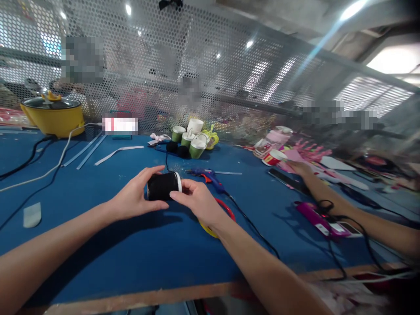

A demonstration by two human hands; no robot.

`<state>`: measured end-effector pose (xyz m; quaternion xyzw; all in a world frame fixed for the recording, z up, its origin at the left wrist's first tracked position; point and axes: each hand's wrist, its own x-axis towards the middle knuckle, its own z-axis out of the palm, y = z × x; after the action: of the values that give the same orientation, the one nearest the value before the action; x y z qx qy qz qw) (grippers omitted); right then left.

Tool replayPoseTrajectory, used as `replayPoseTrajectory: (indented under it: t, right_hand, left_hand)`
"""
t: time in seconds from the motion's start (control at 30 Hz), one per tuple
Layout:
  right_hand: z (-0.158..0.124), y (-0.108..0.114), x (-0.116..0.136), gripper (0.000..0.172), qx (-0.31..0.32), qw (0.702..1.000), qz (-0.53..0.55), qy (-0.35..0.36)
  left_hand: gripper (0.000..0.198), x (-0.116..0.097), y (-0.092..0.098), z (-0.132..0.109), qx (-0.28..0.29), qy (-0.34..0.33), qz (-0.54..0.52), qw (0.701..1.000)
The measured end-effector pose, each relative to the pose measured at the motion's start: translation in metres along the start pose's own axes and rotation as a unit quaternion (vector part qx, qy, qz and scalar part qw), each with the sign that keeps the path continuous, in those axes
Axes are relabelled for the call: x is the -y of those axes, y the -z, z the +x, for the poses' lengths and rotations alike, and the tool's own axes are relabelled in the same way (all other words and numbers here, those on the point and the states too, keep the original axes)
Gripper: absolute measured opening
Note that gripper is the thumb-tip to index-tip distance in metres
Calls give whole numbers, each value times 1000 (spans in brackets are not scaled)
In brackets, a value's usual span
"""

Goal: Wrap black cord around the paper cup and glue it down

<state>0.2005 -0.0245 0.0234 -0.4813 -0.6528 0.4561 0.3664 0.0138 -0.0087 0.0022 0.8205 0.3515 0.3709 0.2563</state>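
Note:
A cylinder wrapped in black, with a white rim at its right end, lies sideways in the air above the blue table; this black cylinder (163,186) is between my two hands. My left hand (139,194) wraps round its left end, thumb below and fingers above. At the white-rimmed end, my right hand (197,197) grips with the thumb on the black side and the other fingers partly hidden behind the rim. Just beyond my right hand lies a blue glue gun (210,176) with an orange trigger. Under my right wrist is a red and yellow ring (226,210).
Green and white cups (198,148) stand at the back, near a yellow pot (54,114) at the left. Pale strips (118,153) lie on the blue table (131,262). At right are a purple power strip (320,221), cords and another person's arm (348,208).

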Motion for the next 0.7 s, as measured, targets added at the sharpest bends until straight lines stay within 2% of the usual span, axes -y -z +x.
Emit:
replayPoseTrajectory:
  t: [0.13, 0.23, 0.33, 0.4, 0.57, 0.7]
  right_hand:
    - [-8, 0, -2, 10, 4, 992, -114, 61]
    - [-8, 6, -2, 18, 4, 994, -103, 46]
    - [-2, 14, -2, 30, -69, 995, -59, 42]
    - [3, 18, -3, 36, -90, 994, -44, 51]
    - [12, 18, -5, 56, 16, 1000, 15, -1]
    - [21, 16, 6, 61, 6, 999, 31, -17]
  left_hand:
    - [60, 3, 0, 1, 53, 77, -71, 993]
    - [58, 3, 0, 1, 52, 88, -75, 992]
    - [59, 1, 0, 0, 49, 66, -58, 995]
    - [61, -1, 0, -1, 54, 45, -42, 997]
    - [62, -5, -1, -2, 82, -21, -15, 996]
    - [64, -7, 0, -3, 96, -61, 9, 993]
